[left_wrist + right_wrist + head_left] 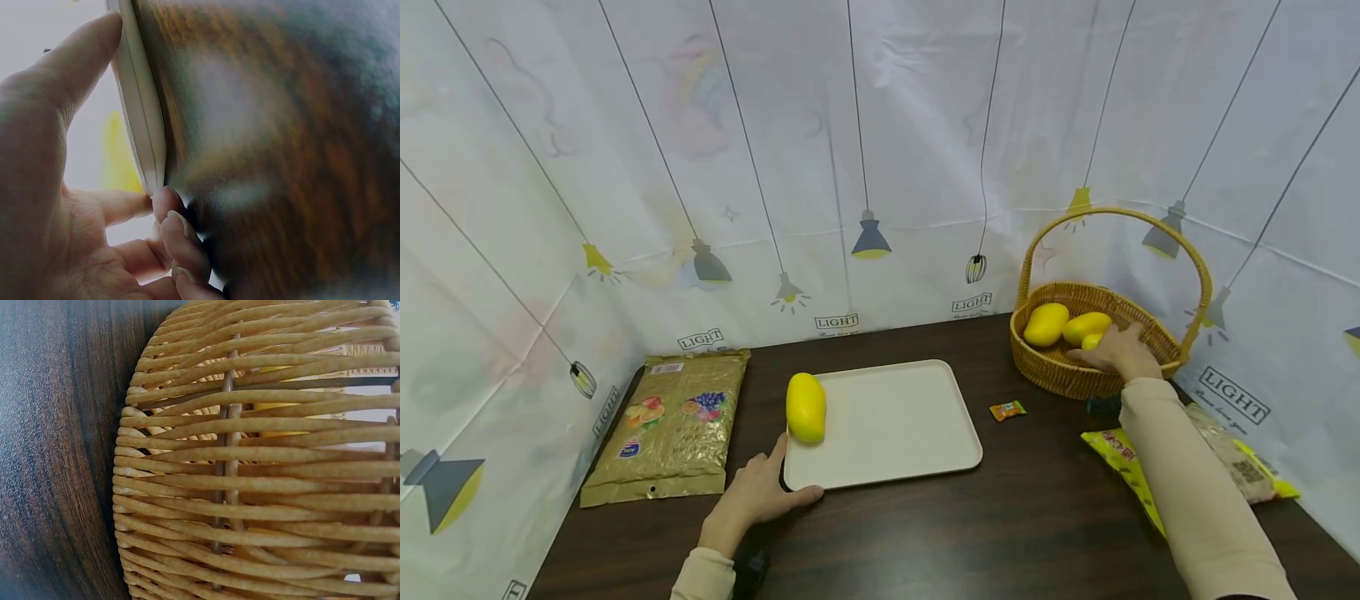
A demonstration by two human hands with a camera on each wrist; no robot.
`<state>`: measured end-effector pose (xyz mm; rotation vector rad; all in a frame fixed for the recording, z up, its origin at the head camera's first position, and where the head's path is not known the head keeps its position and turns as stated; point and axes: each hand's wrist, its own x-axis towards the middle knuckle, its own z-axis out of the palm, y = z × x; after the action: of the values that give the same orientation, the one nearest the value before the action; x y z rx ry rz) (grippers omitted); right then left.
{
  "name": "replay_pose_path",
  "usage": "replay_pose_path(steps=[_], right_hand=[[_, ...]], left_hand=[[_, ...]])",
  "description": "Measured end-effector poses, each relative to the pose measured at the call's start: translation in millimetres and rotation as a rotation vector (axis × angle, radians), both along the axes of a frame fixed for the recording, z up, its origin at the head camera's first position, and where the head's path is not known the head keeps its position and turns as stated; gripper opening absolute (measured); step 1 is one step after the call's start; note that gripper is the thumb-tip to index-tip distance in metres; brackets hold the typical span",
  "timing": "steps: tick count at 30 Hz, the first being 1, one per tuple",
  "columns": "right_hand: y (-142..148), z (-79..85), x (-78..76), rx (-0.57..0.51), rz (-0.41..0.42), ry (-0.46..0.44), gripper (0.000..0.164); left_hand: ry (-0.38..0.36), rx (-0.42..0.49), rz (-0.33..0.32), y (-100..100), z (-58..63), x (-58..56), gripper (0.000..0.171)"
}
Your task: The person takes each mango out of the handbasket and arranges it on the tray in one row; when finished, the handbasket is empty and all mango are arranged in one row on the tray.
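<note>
A cream tray (887, 425) lies on the dark table with a yellow mango (806, 407) on its left end. At the tray's near left corner rests my left hand (762, 492), thumb along the near edge and a straight finger at the left side. The left wrist view shows the thumb touching the tray's rim (140, 106). My right hand (1118, 352) reaches over the near rim into a wicker basket (1060, 375), beside a partly covered mango (1091, 341). Its fingertips are hidden. Two more mangoes, one left (1046, 324) and one behind (1087, 327), lie in the basket.
A gold fruit-printed bag (670, 425) lies left of the tray. Between tray and basket is a small orange wrapped candy (1007, 410). Under the right forearm lies a yellow packet (1123, 458). The basket's tall handle (1112, 212) arches above it. A printed curtain (910, 167) stands behind the table.
</note>
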<state>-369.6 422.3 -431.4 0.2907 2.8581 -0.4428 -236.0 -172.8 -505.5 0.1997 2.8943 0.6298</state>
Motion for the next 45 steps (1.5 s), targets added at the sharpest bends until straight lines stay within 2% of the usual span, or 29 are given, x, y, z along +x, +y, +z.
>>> replay_pose_path(steps=[4,16,23,36,45], right_hand=[[2.3,1.7,-0.8,0.028,0.031,0.02,0.128],[-0.8,4.4,2.0,-0.041,-0.009,0.07,0.122],[-7.4,12.3,4.7,-0.06,0.026,0.144,0.119],[-20.4,17.7,8.5,-0.028,0.05,0.297,0.112],[-28.0,21.3,13.2,-0.08,0.04,0.322,0.111]], left_hand=[[0.011,-0.005,-0.004,1.2,0.6,-0.6,0.118],[0.021,-0.011,-0.005,0.2,2.3,-0.2,0.118],[0.017,-0.012,-0.006,-1.0,1.0,0.9,0.119],[0.016,-0.011,-0.013,1.0,2.0,2.8,0.119],[0.022,-0.025,-0.027,1.7,5.6,3.6,0.118]])
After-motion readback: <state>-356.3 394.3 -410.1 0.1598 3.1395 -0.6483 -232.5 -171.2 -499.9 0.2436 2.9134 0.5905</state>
